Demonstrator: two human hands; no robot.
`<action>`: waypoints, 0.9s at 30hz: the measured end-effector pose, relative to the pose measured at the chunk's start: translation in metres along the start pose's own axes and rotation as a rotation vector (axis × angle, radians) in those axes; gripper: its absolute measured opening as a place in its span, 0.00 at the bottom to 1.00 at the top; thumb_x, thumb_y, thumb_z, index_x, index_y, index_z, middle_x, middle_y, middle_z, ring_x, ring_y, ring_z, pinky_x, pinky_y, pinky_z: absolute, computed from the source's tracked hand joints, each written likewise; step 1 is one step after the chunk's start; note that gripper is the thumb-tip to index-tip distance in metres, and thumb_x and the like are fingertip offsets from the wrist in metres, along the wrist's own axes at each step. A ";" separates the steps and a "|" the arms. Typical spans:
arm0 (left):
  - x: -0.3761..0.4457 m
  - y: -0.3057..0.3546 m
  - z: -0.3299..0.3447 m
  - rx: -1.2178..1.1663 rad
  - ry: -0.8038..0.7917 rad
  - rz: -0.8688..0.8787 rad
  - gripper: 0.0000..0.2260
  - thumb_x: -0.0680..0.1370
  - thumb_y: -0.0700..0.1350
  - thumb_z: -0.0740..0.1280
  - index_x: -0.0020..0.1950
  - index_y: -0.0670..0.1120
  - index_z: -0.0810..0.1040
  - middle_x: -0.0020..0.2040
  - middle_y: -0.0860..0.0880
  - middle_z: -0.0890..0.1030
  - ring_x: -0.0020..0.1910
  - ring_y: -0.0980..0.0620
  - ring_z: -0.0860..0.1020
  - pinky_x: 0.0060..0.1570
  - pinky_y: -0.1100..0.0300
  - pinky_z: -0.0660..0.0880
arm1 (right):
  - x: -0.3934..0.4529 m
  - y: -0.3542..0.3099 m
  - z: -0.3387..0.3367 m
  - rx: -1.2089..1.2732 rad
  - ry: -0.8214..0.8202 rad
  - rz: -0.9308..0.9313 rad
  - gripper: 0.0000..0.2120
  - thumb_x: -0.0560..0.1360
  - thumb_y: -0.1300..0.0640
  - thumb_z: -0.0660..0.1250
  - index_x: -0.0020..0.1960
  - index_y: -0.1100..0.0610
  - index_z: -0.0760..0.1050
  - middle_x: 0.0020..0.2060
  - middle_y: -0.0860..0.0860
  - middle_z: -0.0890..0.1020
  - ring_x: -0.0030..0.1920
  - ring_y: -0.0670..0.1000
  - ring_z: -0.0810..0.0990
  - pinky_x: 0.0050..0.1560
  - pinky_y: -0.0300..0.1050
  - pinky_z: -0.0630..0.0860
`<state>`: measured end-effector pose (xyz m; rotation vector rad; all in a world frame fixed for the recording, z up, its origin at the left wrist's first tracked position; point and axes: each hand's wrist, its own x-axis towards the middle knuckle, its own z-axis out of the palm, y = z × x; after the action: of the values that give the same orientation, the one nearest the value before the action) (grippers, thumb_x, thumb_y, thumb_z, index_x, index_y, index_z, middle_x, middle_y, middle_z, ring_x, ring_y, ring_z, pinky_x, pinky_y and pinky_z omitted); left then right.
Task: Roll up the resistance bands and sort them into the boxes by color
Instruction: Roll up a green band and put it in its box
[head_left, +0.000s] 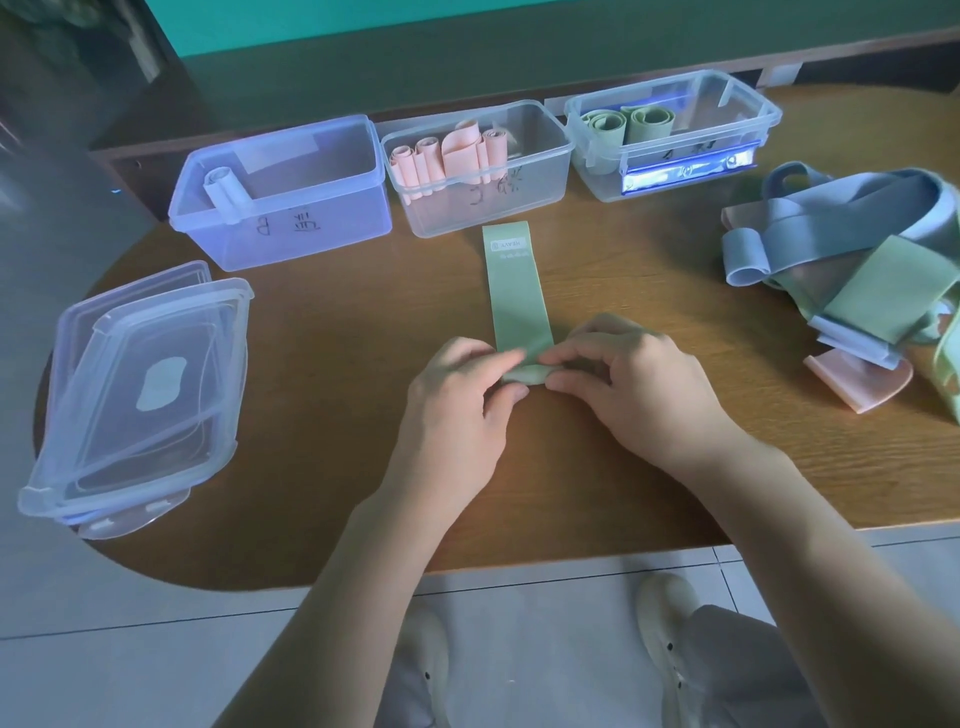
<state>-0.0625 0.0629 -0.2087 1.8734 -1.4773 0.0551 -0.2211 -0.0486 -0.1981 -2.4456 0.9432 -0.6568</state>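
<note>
A green resistance band lies flat on the wooden table, running away from me. Its near end is curled into a small roll. My left hand and my right hand pinch that roll from either side. Three clear boxes stand in a row at the back. The left box holds one rolled blue band. Several rolled pink bands fill the middle box. In the right box sit rolled green bands.
A pile of loose blue, green and pink bands lies at the right edge of the table. Stacked clear lids rest at the left, overhanging the edge. The table's curved front edge is near my legs, with tiled floor below.
</note>
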 end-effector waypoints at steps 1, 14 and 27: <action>0.000 0.000 -0.001 -0.016 0.005 -0.011 0.12 0.74 0.42 0.78 0.57 0.46 0.85 0.49 0.50 0.83 0.46 0.57 0.75 0.47 0.70 0.73 | 0.000 0.000 0.000 0.000 -0.001 -0.001 0.09 0.77 0.48 0.72 0.56 0.44 0.84 0.53 0.39 0.80 0.44 0.40 0.72 0.38 0.32 0.65; -0.016 0.007 -0.009 -0.026 0.000 0.032 0.05 0.75 0.40 0.76 0.49 0.44 0.84 0.46 0.50 0.83 0.42 0.57 0.76 0.44 0.62 0.76 | -0.021 -0.003 -0.006 -0.014 0.013 -0.035 0.07 0.76 0.50 0.73 0.54 0.45 0.85 0.51 0.40 0.81 0.48 0.47 0.80 0.38 0.36 0.67; -0.042 0.018 -0.017 -0.069 -0.002 0.049 0.03 0.75 0.39 0.75 0.47 0.43 0.87 0.44 0.49 0.83 0.41 0.53 0.79 0.44 0.62 0.75 | -0.053 -0.012 -0.014 0.031 -0.039 0.018 0.06 0.78 0.46 0.70 0.54 0.41 0.84 0.51 0.37 0.80 0.48 0.44 0.79 0.46 0.45 0.73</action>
<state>-0.0852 0.1065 -0.2061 1.7828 -1.5082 0.0248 -0.2575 -0.0062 -0.1948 -2.4108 0.9324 -0.6110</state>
